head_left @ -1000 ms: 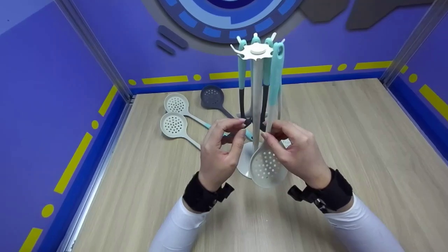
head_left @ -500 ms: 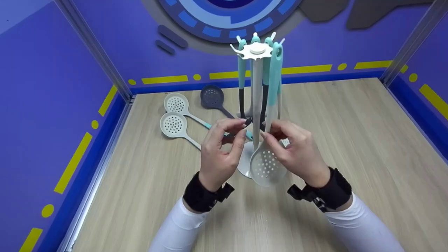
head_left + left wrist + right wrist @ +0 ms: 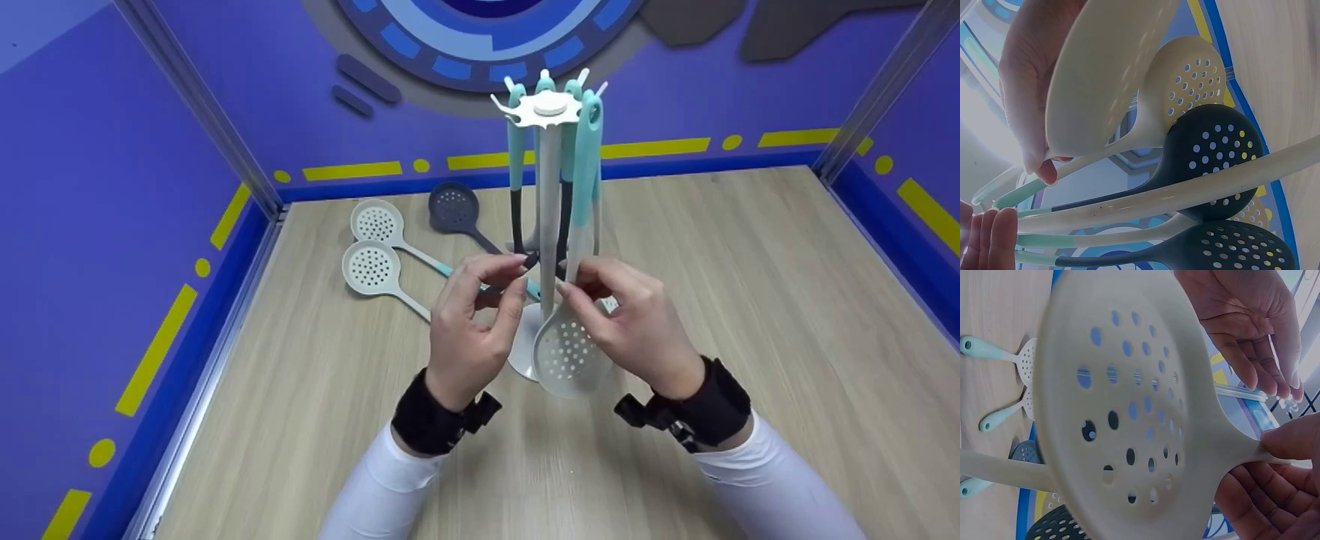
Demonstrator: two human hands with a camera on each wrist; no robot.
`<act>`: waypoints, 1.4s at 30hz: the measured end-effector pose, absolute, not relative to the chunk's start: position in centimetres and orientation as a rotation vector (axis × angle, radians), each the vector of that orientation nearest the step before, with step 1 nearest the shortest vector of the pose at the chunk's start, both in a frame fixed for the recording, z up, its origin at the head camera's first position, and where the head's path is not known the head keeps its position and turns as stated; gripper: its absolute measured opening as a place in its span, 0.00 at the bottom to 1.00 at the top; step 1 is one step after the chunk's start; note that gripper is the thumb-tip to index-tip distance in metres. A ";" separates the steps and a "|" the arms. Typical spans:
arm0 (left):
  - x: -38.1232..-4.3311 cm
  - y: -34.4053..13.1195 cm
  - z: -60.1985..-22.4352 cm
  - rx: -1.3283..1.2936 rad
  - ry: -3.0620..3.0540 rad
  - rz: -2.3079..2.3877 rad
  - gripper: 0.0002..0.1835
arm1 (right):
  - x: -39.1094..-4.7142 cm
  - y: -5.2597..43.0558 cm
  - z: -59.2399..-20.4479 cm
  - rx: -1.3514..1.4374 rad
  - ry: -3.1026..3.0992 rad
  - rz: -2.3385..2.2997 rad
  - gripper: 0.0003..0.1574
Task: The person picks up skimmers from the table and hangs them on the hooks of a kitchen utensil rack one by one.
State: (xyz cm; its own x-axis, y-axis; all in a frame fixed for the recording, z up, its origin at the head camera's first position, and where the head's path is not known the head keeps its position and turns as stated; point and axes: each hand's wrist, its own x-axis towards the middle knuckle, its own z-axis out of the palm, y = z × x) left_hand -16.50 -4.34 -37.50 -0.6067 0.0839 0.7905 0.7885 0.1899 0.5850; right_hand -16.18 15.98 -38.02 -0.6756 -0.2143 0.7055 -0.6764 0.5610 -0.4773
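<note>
My right hand (image 3: 634,319) pinches the light grey neck of a slotted skimmer (image 3: 566,358) just above its perforated bowl. The skimmer hangs upright in front of the stand (image 3: 550,202), its teal handle's hole beside one hook of the white top; whether the hook passes through it I cannot tell. In the right wrist view, thumb and fingers close on the neck (image 3: 1247,449). My left hand (image 3: 472,326) is left of the pole, thumb and forefinger bent towards each other with a gap. It holds nothing; its fingers (image 3: 1002,239) show beside the pole in the left wrist view.
Several skimmers with teal handles hang round the stand, including dark ones (image 3: 1216,149). On the table's left lie two pale skimmers, one nearer (image 3: 371,268) and one farther (image 3: 377,223), and a dark skimmer (image 3: 454,208). Blue panels (image 3: 300,120) enclose the table.
My right hand and the skimmer it holds have shifted slightly left, the handle's top closer to the stand's hub. The left hand has stayed in place.
</note>
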 end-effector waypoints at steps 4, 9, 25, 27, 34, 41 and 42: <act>-16.5 -4.3 -37.6 -0.815 -1.851 -1.472 0.12 | -16.2 16.0 -38.1 0.709 -2.209 1.025 0.07; -16.5 -4.3 -37.5 -0.811 -1.852 -1.471 0.12 | -16.3 16.0 -38.1 0.713 -2.201 1.026 0.07; -16.5 -4.4 -37.6 -0.817 -1.870 -1.451 0.12 | -16.1 15.9 -37.9 0.732 -2.190 1.004 0.04; -16.5 -4.4 -37.6 -0.816 -1.872 -1.448 0.12 | -16.1 15.9 -37.9 0.732 -2.189 0.998 0.04; -16.5 -4.4 -37.6 -0.809 -1.874 -1.448 0.11 | -16.1 15.8 -38.0 0.728 -2.190 0.979 0.04; -16.5 -4.4 -37.6 -0.816 -1.867 -1.449 0.12 | -16.1 15.8 -38.0 0.721 -2.209 0.984 0.04; -16.5 -4.4 -37.6 -0.817 -1.866 -1.448 0.12 | -16.1 15.7 -38.0 0.720 -2.213 0.984 0.03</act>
